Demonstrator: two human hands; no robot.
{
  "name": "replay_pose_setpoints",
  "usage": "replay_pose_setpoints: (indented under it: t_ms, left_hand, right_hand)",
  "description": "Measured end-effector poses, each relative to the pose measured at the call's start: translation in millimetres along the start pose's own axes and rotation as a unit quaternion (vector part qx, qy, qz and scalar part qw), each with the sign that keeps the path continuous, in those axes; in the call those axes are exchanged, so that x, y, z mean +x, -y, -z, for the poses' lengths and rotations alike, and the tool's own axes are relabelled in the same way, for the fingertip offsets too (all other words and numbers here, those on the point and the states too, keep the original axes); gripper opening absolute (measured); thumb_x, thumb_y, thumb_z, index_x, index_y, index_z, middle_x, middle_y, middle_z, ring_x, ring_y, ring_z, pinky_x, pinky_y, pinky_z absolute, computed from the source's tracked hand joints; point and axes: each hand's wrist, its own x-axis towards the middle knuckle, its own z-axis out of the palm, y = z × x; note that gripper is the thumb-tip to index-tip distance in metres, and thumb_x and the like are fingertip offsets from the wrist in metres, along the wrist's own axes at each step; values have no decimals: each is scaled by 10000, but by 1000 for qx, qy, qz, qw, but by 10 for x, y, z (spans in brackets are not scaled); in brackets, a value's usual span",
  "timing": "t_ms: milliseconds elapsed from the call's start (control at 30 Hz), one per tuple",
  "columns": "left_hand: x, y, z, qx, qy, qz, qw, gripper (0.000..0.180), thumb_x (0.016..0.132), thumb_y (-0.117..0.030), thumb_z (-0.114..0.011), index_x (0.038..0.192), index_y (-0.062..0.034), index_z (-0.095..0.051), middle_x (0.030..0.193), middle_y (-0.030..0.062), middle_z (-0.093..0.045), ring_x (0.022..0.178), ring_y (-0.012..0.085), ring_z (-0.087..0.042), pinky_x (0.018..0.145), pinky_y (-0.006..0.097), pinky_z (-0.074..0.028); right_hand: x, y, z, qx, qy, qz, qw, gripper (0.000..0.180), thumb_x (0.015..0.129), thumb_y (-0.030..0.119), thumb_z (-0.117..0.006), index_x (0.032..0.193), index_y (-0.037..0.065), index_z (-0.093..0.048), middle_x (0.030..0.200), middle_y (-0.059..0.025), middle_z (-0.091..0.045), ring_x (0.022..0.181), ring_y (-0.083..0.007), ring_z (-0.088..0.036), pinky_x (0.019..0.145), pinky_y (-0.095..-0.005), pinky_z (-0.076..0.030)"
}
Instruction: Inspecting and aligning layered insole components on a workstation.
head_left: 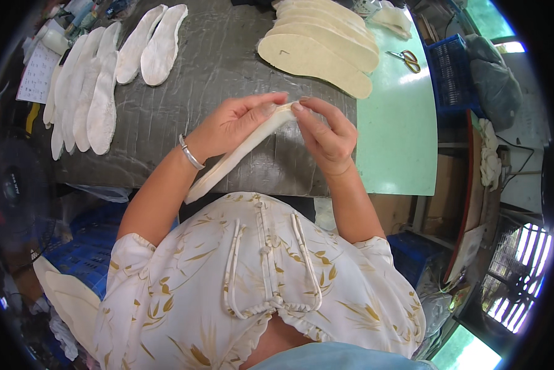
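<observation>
Light: bright daylight from the window [517,271] at right
Glare: pale sheen on green tabletop [400,123]
Edges: fisheye bending, black vignette
Focus: sharp centre

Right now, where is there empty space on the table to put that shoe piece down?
The grey mat is bare between the white insoles on the left and the stack of cream soles at the top right. The green tabletop below the scissors is bare too. The far-left edge and the top right are crowded.

Matt cream fabric insole [240,151] over a wrinkled, slightly glossy grey plastic sheet [215,68].
</observation>
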Motion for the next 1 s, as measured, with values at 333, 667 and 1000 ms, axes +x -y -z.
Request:
replay_pose_setpoints:
  t_ms: [333,667,1000]
  left_hand:
    - [99,-151,-39,-115,11,102,988,371,1036,-305,-477,1124,5,-660,923,2,-668,797,39,-585,711,202,-478]
    - [154,-94,143,-105,13,180,978,271,986,-239,-533,947,-28,-697,765,-34,-632,660,21,-540,571,199,-432]
    - [319,-335,309,179,102,177,962,247,914,-188,-619,836,24,-718,683,13,-649,602,68,-580,554,238,-499]
  right_hand:
    - [147,74,-65,-56,-7,58,997,257,676,32,-737,929,66,-703,951,-38,-677,785,-185,-663,656,-292,-514]
    - [146,-61,-134,-68,30,152,986,327,627,113,-639,943,43,-691,979,-39,-649,857,-185,-603,783,-332,-468]
    - [141,-68,-102,-9,142,176,974,282,682,126,-617,940,19,-654,983,-80,-623,843,-223,-594,805,-368,-484]
